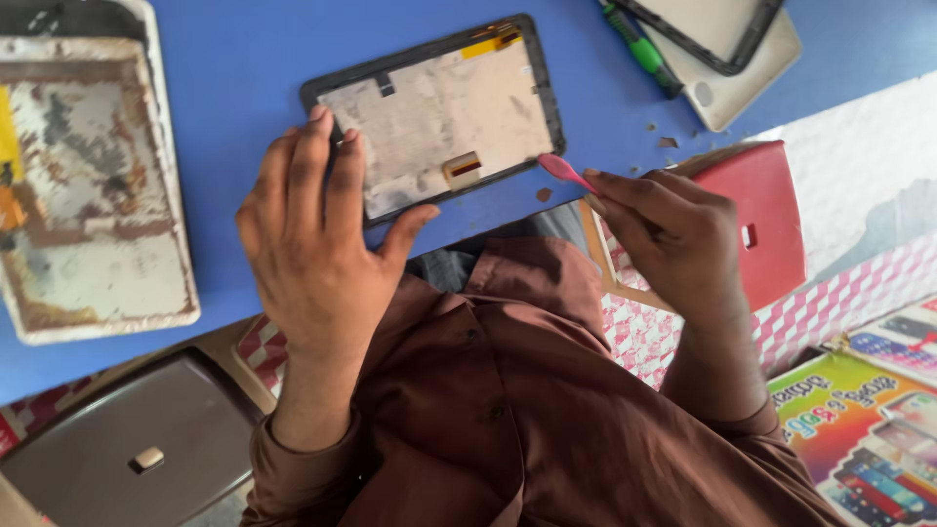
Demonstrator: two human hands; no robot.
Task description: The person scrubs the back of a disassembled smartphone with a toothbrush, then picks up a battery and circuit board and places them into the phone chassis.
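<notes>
On the blue table [244,59], the opened tablet [439,115] lies face down just above your hands. Your left hand [312,234] clamps its left edge, fingers spread; your right hand [673,229] pinches a pink pry pick [564,170] touching its lower right corner. Levering hard there could crack the panel.
</notes>
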